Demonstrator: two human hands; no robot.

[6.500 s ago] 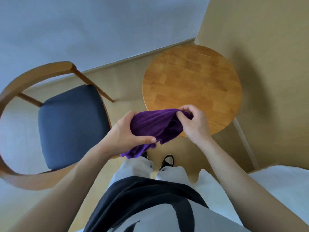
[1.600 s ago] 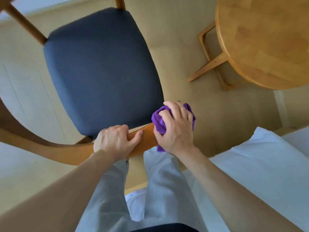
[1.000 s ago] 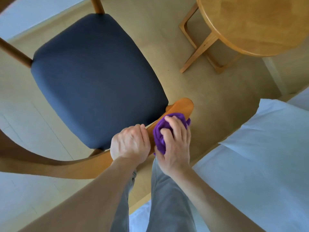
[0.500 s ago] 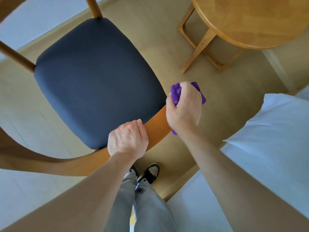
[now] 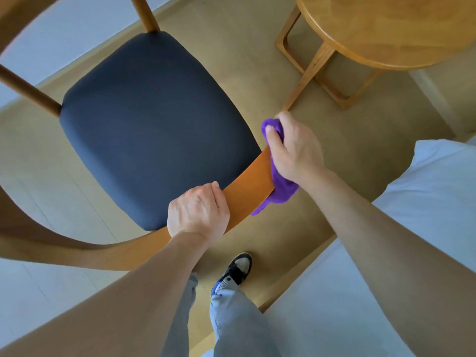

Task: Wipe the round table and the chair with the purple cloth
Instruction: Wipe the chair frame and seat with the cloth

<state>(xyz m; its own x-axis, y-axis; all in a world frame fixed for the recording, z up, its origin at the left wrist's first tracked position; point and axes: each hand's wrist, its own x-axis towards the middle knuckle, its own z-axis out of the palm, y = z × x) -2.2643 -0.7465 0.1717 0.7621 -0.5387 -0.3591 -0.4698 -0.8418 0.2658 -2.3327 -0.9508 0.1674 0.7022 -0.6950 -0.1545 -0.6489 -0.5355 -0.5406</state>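
A wooden chair with a dark blue seat cushion (image 5: 154, 124) fills the left and middle. Its curved wooden armrest rail (image 5: 247, 181) runs below the cushion. My left hand (image 5: 198, 212) grips that rail from above. My right hand (image 5: 293, 148) holds the bunched purple cloth (image 5: 282, 189) wrapped over the rail's end, which the cloth and hand hide. Part of the cloth hangs below the rail. The round wooden table (image 5: 386, 29) stands at the top right, apart from both hands.
A white bed (image 5: 425, 215) lies at the right and lower right. The table's wooden legs (image 5: 309, 70) stand on the beige floor between chair and table. My legs and one shoe (image 5: 238, 269) are below the rail.
My right hand slid the cloth along the rail to its end and now covers the tip. My left hand kept its grip on the rail. The camera tilted slightly.
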